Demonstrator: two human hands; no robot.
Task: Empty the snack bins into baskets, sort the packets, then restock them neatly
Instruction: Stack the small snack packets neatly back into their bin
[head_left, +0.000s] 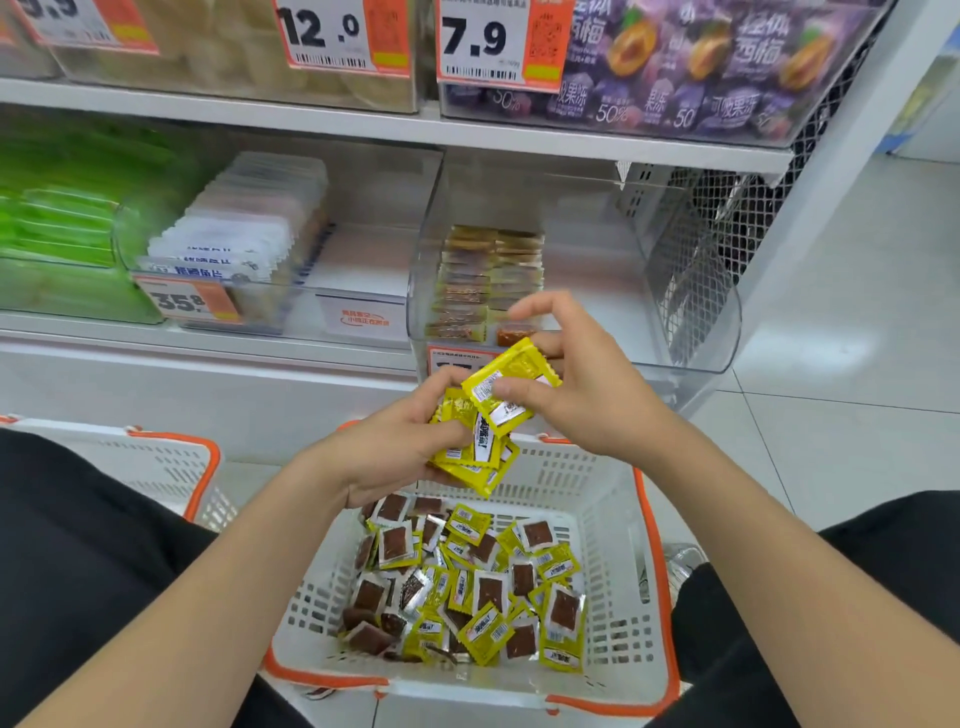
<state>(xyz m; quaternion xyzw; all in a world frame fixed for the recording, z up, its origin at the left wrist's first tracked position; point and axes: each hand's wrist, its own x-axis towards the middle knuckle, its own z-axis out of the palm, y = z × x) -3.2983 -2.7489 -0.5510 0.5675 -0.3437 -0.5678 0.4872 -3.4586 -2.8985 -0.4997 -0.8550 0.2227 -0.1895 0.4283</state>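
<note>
While the left hand (395, 447) curls its fingers and thumb around a fanned stack of small yellow foil snack packets (475, 465), the right hand (587, 384) pinches a single yellow foil packet (506, 384) just above that stack. Its thumb presses on the packet's face, with other fingers behind, and the forefinger is lifted clear and nearly straight. This one packet lies tilted, with its long axis running from lower left up to upper right. Its printed side with a white label faces the camera, and its lower edge overlaps the top of the stack.

Both hands are above the far rim of a white slotted plastic basket with an orange rim (613, 519). On the basket's floor lies a loose heap of packets (467, 582), pointing every which way. Some show yellow backs and others show a clear window over a dark brown square.

Behind the hands, on the low shelf, stands a clear plastic bin (675, 291). It holds two neat rows of the same kind of packet (488, 275), stood on edge along its left side.

A second white basket with an orange rim (156, 467) sits at the left. The bin next along holds white packets (244, 228), with green packs (62, 223) beyond it. On the shelf above are purple pouches (701, 62).
</note>
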